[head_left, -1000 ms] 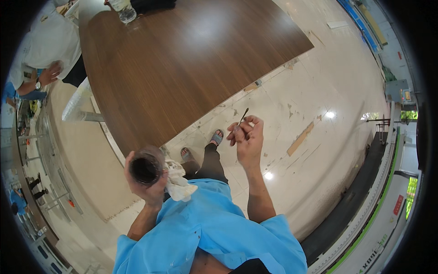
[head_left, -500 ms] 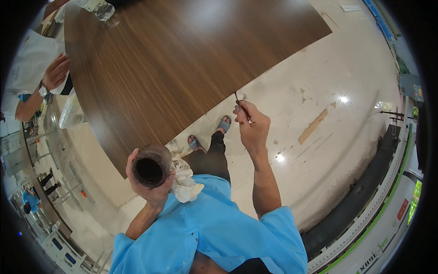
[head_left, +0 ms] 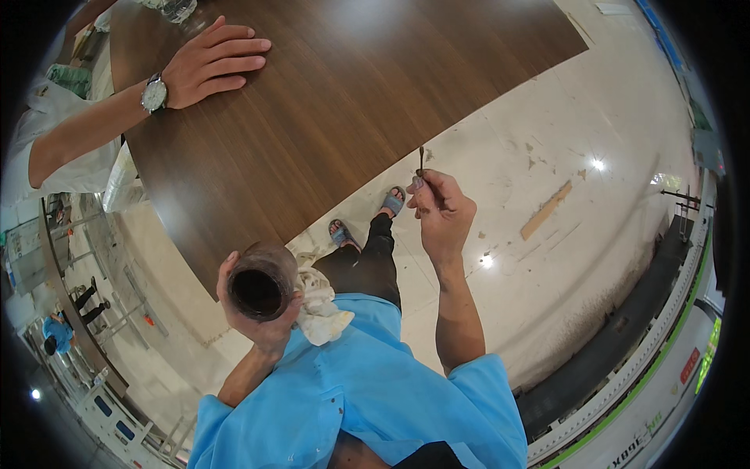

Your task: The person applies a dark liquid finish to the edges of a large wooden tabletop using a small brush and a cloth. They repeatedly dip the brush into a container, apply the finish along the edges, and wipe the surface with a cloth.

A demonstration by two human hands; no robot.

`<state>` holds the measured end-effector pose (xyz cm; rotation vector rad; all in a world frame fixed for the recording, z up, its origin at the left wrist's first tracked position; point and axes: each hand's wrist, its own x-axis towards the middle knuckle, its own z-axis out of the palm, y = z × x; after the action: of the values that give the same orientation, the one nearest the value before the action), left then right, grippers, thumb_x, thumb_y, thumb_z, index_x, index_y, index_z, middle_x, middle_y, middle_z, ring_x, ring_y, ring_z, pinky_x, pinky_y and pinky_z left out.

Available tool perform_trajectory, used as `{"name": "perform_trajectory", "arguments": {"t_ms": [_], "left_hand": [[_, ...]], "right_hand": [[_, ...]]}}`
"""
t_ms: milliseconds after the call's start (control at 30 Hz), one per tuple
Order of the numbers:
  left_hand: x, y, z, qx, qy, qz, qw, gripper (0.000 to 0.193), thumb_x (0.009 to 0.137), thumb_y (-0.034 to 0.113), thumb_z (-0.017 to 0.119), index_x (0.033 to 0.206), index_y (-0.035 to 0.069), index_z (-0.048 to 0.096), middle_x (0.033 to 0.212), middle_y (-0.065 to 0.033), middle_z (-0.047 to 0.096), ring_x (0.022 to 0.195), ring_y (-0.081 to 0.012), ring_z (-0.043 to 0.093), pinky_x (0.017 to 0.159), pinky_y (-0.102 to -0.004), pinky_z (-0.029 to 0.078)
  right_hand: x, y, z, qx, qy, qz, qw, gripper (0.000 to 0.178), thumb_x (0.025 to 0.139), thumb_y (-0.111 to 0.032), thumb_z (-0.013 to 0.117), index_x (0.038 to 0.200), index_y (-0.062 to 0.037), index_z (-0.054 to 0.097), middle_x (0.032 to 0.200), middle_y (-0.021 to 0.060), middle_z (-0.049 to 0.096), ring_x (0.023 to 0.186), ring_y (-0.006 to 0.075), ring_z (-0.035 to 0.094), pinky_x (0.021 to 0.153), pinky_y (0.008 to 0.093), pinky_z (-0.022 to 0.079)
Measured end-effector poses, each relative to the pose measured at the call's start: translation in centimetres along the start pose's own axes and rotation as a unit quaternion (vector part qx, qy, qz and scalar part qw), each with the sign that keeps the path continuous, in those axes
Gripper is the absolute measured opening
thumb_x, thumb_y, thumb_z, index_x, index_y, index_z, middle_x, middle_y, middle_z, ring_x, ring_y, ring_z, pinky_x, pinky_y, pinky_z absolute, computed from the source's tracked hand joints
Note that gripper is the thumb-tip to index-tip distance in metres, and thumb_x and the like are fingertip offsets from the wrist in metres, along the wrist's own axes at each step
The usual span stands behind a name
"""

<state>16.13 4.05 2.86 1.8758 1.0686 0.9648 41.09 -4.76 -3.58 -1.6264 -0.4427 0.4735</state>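
My left hand [head_left: 268,333] is wrapped round a clear jar [head_left: 287,264] with dark liquid inside, its mouth facing up. A crumpled white rag [head_left: 319,309] with yellowish stains bunches beside the jar at that hand's fingers; whether the hand grips it too is unclear. My right hand [head_left: 447,219] is closed in a pinch on a thin brush [head_left: 422,160] with a dark tip, pointing away from me. That tip is at the near edge of a dark brown wood-grain tabletop [head_left: 336,117]; I cannot tell whether they touch.
Another person's hand [head_left: 205,66], with a wristwatch, lies spread on the tabletop at the far left. Clear plastic bottles [head_left: 178,9] stand at the back left corner. A strip of board [head_left: 546,210] and scraps lie on the pale floor. A long machine [head_left: 641,391] runs along the right.
The other person's hand has reached rightward onto the tabletop. My right hand and the brush have shifted slightly right, the brush now more upright in view. The jar stays in my left hand.
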Motion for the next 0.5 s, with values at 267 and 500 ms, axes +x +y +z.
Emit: {"name": "perform_trajectory", "arguments": {"t_ms": [267, 500], "left_hand": [[-0.6, -0.5, -1.0, 0.030, -0.007, 0.020, 0.999, 0.096, 0.061, 0.018, 0.088, 0.139, -0.001, 0.036, 0.141, -0.0182, 0.041, 0.126, -0.0295, 0.048, 0.102, -0.0399, 0.046], [-1.1, -0.7, -1.8, 0.010, -0.008, 0.001, 1.000, 0.095, 0.060, 0.014, 0.087, 0.139, -0.001, 0.036, 0.141, -0.0178, 0.041, 0.126, -0.0296, 0.048, 0.102, -0.0393, 0.047]], "right_hand": [[-2.2, -0.2, 1.6, -0.002, -0.100, -0.058, 0.993, 0.013, 0.090, 0.000, 0.061, 0.099, 0.0068, 0.066, 0.080, 0.0087, 0.070, 0.064, 0.0095, 0.062, 0.055, 0.0215, 0.048], [-2.7, -0.2, 2.3, -0.034, -0.055, -0.018, 0.998, 0.008, 0.088, -0.002, 0.065, 0.094, 0.0024, 0.068, 0.073, 0.0092, 0.069, 0.060, 0.0121, 0.064, 0.057, 0.0248, 0.050]]}}
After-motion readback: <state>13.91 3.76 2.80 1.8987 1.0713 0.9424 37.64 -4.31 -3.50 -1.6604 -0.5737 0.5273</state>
